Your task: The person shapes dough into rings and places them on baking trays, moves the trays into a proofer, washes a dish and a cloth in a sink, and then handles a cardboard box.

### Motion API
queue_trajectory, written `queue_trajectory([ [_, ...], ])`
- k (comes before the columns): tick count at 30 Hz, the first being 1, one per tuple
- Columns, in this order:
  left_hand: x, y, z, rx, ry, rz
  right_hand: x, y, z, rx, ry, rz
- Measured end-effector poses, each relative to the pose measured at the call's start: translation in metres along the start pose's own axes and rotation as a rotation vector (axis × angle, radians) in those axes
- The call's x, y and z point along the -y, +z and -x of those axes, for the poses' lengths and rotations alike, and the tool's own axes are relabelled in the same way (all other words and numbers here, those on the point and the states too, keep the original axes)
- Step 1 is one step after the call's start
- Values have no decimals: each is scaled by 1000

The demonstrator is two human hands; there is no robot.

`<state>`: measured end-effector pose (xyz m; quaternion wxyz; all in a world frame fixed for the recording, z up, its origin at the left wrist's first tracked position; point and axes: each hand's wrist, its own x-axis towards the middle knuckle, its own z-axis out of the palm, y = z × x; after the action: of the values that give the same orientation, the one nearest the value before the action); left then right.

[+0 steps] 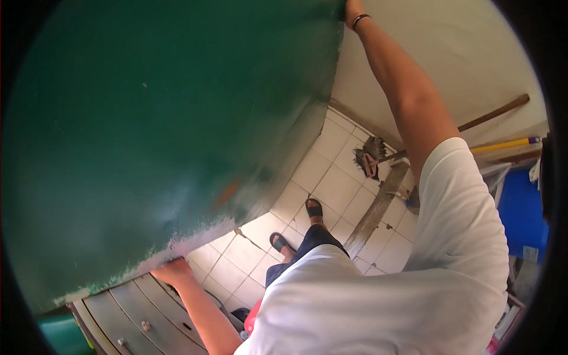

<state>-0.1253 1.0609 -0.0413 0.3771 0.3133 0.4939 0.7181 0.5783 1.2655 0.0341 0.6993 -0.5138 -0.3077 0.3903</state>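
A large green board (177, 130) fills the upper left, its paint scuffed and peeling along the lower edge. There my left hand (173, 272) is closed on that edge, just above a drawer cabinet; its fingertips are hidden. My right arm reaches far up, and my right hand (353, 10), with a dark band at the wrist, holds the board's right edge. The picture's top rim cuts off part of that hand.
Below my left hand stands a grey cabinet (127, 310) with round knobs. My sandalled feet (313, 208) are on white floor tiles (336, 171). To the right are a dirty long-handled brush (370, 164), a wooden beam (378, 210), a yellow pole (503, 145) and a blue container (522, 213).
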Motion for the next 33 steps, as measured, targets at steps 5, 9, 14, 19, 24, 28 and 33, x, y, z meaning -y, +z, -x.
queue_trajectory([
  [5, -6, 45, 5, -17, -52, 104, 5, -71, -7, 619, 152, -383],
  [9, 3, 37, -2, 55, -16, 71, -8, -85, 12, 23, -9, -16],
  [14, 8, 13, -9, 5, -61, 151, -24, -76, 89, -272, -92, -72],
  [19, 7, 20, -10, 69, -81, 215, -17, -153, 152, -395, -135, -25],
  [24, 5, -40, -29, 178, -130, 225, -3, -123, 268, -572, -222, -43],
  [28, 5, -61, -53, 305, 254, -294, 3, -91, 350, -684, -294, 141],
  [33, -6, -35, -109, 166, -274, 386, 1, -183, 446, -807, -487, 718],
])
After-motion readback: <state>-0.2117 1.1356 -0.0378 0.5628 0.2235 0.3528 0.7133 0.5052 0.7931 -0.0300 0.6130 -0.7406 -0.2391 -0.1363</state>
